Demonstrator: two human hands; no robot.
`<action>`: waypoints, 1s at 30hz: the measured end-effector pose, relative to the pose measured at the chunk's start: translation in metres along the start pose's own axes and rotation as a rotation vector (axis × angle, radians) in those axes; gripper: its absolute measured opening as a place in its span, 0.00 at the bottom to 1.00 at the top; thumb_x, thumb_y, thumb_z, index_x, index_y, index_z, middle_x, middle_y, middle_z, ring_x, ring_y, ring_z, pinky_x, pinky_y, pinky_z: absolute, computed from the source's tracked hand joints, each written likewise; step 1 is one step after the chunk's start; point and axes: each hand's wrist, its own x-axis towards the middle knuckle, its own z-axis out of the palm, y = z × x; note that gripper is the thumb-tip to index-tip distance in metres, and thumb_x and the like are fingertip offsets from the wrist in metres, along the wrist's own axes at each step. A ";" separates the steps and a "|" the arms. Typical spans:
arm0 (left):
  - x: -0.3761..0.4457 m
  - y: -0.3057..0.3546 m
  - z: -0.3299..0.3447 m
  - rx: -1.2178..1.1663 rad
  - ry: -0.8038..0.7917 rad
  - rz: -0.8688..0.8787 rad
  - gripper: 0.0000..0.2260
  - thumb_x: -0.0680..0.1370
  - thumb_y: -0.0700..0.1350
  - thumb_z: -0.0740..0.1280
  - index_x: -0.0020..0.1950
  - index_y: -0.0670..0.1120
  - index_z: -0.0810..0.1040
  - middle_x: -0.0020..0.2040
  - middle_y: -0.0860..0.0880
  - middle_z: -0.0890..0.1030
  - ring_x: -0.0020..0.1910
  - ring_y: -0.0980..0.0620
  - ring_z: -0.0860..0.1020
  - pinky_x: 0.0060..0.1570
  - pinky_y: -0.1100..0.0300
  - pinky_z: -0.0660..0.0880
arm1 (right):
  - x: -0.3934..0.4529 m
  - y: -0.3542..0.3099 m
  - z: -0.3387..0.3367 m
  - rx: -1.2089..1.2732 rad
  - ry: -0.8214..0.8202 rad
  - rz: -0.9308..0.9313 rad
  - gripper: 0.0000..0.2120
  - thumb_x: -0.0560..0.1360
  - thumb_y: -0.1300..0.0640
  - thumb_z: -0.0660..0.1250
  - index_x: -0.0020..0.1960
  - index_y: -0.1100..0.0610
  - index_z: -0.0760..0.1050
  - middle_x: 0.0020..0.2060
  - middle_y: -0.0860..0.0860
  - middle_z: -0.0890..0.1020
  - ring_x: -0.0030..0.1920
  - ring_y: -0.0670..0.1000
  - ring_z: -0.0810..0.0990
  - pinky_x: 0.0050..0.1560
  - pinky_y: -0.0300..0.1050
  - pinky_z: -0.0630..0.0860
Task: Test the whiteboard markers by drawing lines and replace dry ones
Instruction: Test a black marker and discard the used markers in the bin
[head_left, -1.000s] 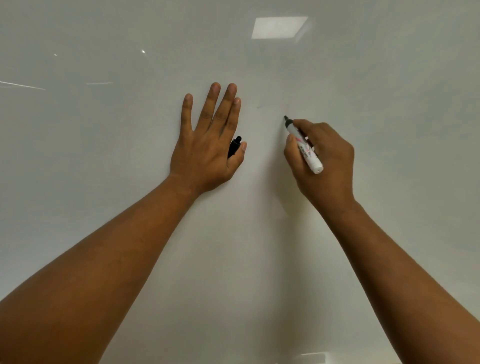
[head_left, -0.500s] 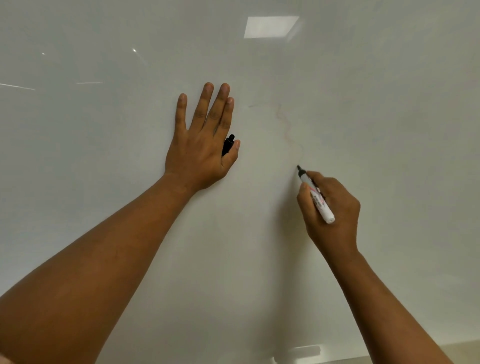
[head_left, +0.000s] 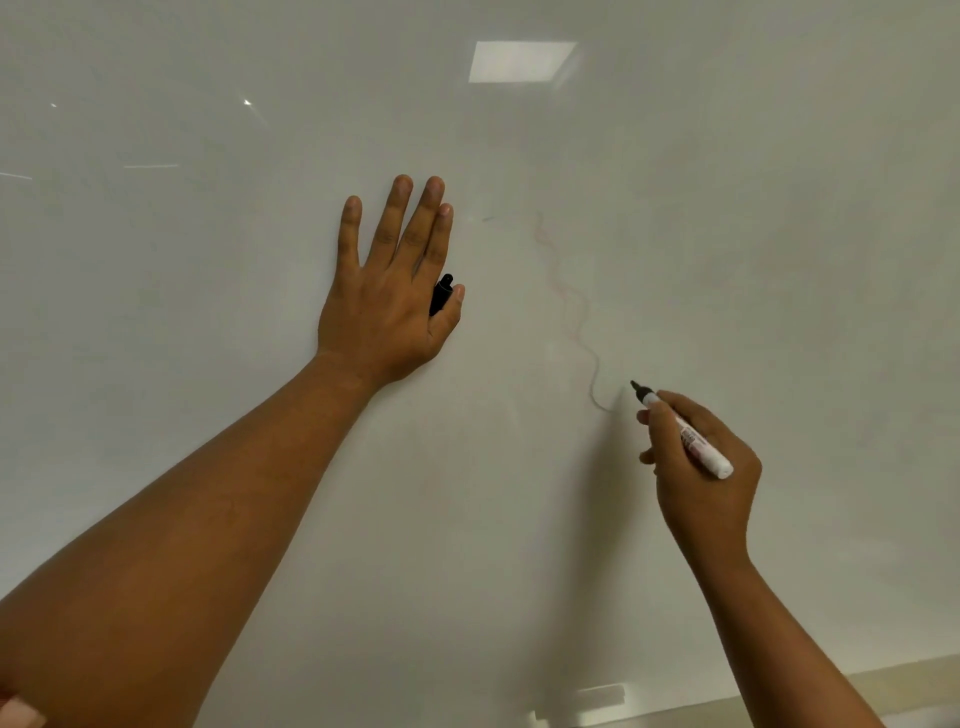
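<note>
Hands work against a whiteboard (head_left: 208, 312) that fills nearly the whole view. The left hand (head_left: 387, 306) lies flat on the board at centre, palm to the surface, its forearm running up from the lower left corner. Its four fingers (head_left: 397, 218) are straight and point up the board, the little finger a bit apart from the other three. The thumb folds in toward the index finger and pins a black marker cap (head_left: 441, 294) between them; only the cap's upper end shows, standing roughly upright with a slight lean to the right.

To the right and lower, the right hand (head_left: 698, 478) is curled in a writing grip around a whiteboard marker (head_left: 691, 436), its forearm rising from the lower right corner. The thumb and fingertips close on the front part of the barrel, and the back of the hand faces the camera. The marker is white-bodied with a printed label too blurred to read. Its long axis runs on a diagonal: the dark tip points up and to the left, the blunt white rear end points down and to the right past the knuckles. Whether the tip touches the board I cannot tell.

Just left of the tip ends a faint wavy line (head_left: 574, 312), pale reddish and thin, which winds from the upper middle of the board down to a small hook beside the marker. A bright rectangular ceiling light reflection (head_left: 522, 61) sits high on the glossy board.
</note>
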 end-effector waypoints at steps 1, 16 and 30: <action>0.000 0.000 0.000 0.003 0.000 -0.001 0.32 0.84 0.59 0.45 0.82 0.43 0.44 0.82 0.43 0.44 0.81 0.42 0.43 0.77 0.36 0.43 | 0.005 -0.008 0.003 0.031 -0.011 0.005 0.06 0.80 0.57 0.69 0.55 0.52 0.83 0.44 0.49 0.86 0.41 0.52 0.85 0.37 0.44 0.82; -0.011 -0.025 -0.007 -0.016 0.009 -0.014 0.32 0.84 0.58 0.47 0.82 0.41 0.46 0.82 0.42 0.47 0.81 0.43 0.45 0.78 0.39 0.44 | 0.065 -0.119 0.098 -0.141 -0.310 -0.461 0.10 0.77 0.57 0.68 0.55 0.53 0.84 0.46 0.39 0.83 0.46 0.40 0.81 0.47 0.29 0.74; -0.014 -0.031 0.000 -0.007 0.046 -0.019 0.31 0.84 0.57 0.48 0.82 0.40 0.49 0.82 0.41 0.49 0.81 0.42 0.47 0.78 0.39 0.45 | 0.082 -0.104 0.119 -0.345 -0.094 -0.681 0.12 0.76 0.56 0.63 0.47 0.57 0.85 0.38 0.52 0.83 0.39 0.49 0.80 0.37 0.34 0.70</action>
